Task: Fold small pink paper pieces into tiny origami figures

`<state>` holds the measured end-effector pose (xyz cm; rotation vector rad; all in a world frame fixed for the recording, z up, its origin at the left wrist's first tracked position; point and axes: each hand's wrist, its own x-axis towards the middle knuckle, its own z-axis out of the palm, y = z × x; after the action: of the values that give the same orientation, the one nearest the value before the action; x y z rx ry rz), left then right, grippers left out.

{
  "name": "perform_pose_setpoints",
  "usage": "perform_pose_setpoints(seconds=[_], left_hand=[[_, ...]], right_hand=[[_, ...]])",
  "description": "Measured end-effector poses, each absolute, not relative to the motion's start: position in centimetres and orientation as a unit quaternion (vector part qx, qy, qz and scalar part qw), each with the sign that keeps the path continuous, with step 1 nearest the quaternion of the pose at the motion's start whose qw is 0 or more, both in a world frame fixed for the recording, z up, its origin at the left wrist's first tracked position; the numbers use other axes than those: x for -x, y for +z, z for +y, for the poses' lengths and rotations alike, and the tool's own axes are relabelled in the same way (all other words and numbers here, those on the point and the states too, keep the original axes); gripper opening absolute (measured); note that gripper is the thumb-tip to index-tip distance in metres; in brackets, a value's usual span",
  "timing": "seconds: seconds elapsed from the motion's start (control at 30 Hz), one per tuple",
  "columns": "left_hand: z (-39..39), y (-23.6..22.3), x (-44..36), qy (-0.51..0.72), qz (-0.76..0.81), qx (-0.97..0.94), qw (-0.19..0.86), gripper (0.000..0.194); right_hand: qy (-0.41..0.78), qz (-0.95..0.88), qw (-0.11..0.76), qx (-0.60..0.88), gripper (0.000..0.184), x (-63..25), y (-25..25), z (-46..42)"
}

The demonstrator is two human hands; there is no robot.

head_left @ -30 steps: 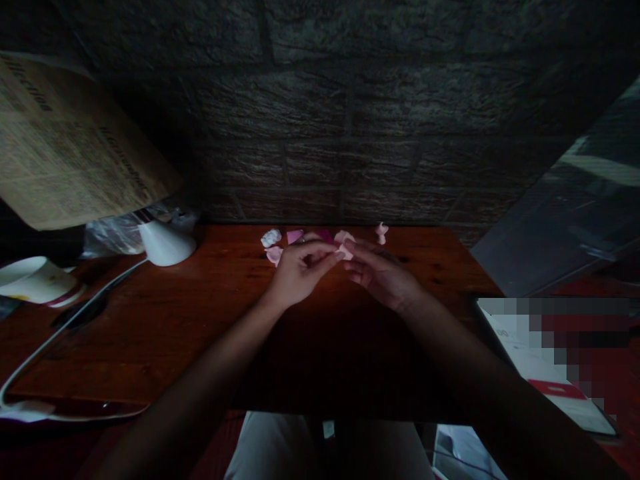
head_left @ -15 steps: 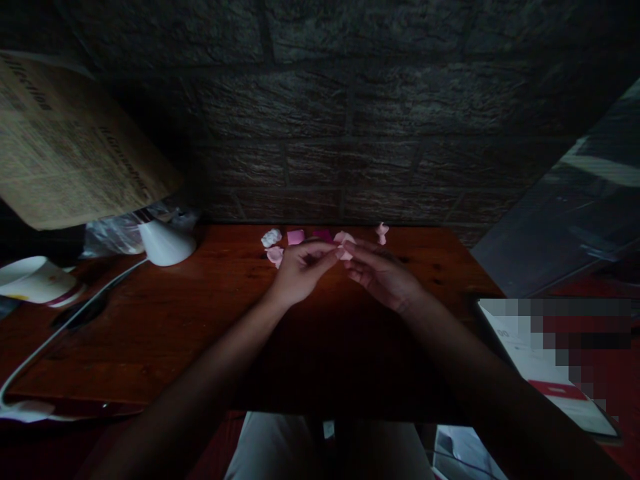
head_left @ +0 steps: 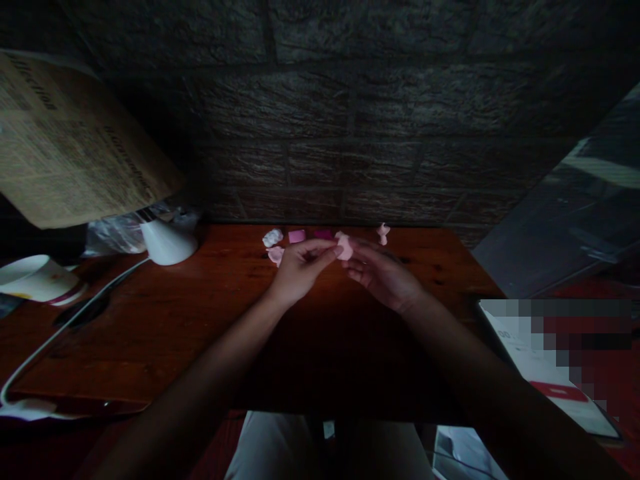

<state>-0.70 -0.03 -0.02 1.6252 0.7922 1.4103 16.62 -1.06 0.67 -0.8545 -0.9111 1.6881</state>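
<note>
My left hand (head_left: 300, 270) and my right hand (head_left: 383, 275) meet over the far middle of a reddish wooden table (head_left: 200, 320). Both pinch a small pale pink piece (head_left: 345, 248) between their fingertips. Just behind the hands lie other small bits: a white piece (head_left: 273, 237), a pale pink piece (head_left: 275, 254), a pink square (head_left: 297, 236), a magenta square (head_left: 323, 234) and a small pink figure (head_left: 383, 232) to the right.
A white lamp base (head_left: 167, 243) with a cable (head_left: 55, 337) stands at the left, beside crumpled plastic (head_left: 113, 235), a brown printed paper bag (head_left: 65, 153) and a white cup (head_left: 35, 280). A brick wall (head_left: 350, 113) backs the table. Papers (head_left: 545, 373) lie at right.
The pale pink piece has turned a little between the fingertips and shows more. Both hands stay in nearly the same place.
</note>
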Motion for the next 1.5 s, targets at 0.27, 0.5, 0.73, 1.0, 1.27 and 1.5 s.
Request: perform_pose_setpoints(seconds=[0.27, 0.5, 0.73, 1.0, 1.27, 1.5], left_hand=[[-0.34, 0.29, 0.62, 0.545, 0.323, -0.645, 0.427, 0.024], [-0.33, 0.48, 0.58, 0.541, 0.317, -0.656, 0.42, 0.025], [-0.4, 0.54, 0.62, 0.553, 0.32, -0.647, 0.417, 0.023], [-0.34, 0.36, 0.81, 0.549, 0.315, -0.649, 0.423, 0.014], [0.1, -0.3, 0.92, 0.542, 0.333, -0.627, 0.449, 0.024], [-0.1, 0.03, 0.77, 0.557, 0.307, -0.649, 0.418, 0.025]], right_hand=[[0.688, -0.372, 0.513, 0.354, 0.032, -16.52, 1.01, -1.21], [0.683, -0.385, 0.515, 0.347, 0.031, -16.56, 0.83, -1.06], [0.663, -0.416, 0.518, 0.345, 0.03, -16.78, 0.96, -1.08], [0.659, -0.423, 0.525, 0.335, 0.03, -16.79, 0.63, -0.91], [0.649, -0.436, 0.526, 0.335, 0.035, -16.77, 0.7, -1.05], [0.644, -0.441, 0.529, 0.334, 0.036, -16.75, 0.54, -0.98]])
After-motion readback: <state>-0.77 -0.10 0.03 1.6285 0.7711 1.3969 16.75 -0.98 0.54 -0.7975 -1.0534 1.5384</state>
